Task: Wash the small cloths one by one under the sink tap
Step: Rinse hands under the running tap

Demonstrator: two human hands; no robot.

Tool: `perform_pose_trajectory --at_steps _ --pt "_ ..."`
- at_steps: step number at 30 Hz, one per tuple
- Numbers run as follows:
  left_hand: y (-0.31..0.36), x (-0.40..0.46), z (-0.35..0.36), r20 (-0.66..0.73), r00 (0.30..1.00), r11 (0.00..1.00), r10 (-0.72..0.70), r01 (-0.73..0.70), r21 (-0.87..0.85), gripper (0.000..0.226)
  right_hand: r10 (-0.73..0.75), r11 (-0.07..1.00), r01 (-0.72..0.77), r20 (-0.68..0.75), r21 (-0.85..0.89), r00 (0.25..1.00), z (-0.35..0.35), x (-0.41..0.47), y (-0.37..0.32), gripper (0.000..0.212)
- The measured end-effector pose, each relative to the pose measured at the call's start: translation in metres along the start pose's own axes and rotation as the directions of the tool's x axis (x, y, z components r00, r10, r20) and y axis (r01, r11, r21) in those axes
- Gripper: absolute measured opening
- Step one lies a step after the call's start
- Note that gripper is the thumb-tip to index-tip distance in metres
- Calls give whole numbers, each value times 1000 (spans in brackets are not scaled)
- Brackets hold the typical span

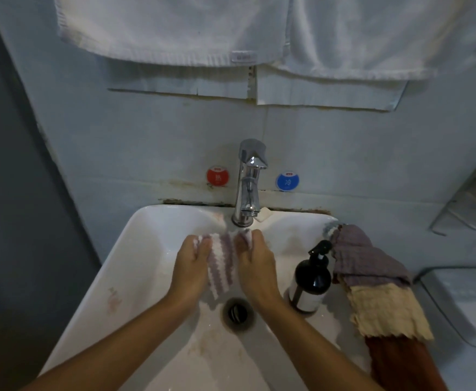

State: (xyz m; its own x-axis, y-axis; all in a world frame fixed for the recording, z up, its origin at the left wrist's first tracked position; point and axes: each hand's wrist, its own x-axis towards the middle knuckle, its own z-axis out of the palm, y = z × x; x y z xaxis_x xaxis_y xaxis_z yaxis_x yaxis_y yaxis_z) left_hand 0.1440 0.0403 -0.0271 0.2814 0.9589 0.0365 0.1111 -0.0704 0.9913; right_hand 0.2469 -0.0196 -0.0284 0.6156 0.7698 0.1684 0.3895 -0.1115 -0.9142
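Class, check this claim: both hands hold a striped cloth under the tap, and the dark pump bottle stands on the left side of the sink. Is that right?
One detail is wrong. In the head view both hands, left and right, hold the striped cloth under the tap, but the pump bottle stands on the sink's right side.

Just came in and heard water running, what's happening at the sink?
A person is washing a striped purple-and-white cloth under the tap. The left hand and the right hand each grip one side of it over the white sink, above the drain. More cloths, purple, cream and rust-brown, lie along the sink's right rim beside a dark pump bottle.
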Motion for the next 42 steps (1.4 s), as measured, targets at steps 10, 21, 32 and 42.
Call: perform_pose_trajectory --at_steps 10,21,32,42 --pt "-10 -7 6 70 967 956 245 -253 145 15 -134 952 147 67 -267 989 -36 -16 -32 26" --pt "-15 -5 7 269 920 942 285 -321 101 23 -269 833 170 -116 -526 956 -207 -97 -14 17" --pt "-10 -1 -8 217 943 962 251 -269 56 25 -51 759 -264 -459 -595 887 -232 -91 37 38" --pt "-12 0 -7 235 949 968 211 -237 86 23 -116 842 -112 -379 -528 918 -232 -100 57 25"
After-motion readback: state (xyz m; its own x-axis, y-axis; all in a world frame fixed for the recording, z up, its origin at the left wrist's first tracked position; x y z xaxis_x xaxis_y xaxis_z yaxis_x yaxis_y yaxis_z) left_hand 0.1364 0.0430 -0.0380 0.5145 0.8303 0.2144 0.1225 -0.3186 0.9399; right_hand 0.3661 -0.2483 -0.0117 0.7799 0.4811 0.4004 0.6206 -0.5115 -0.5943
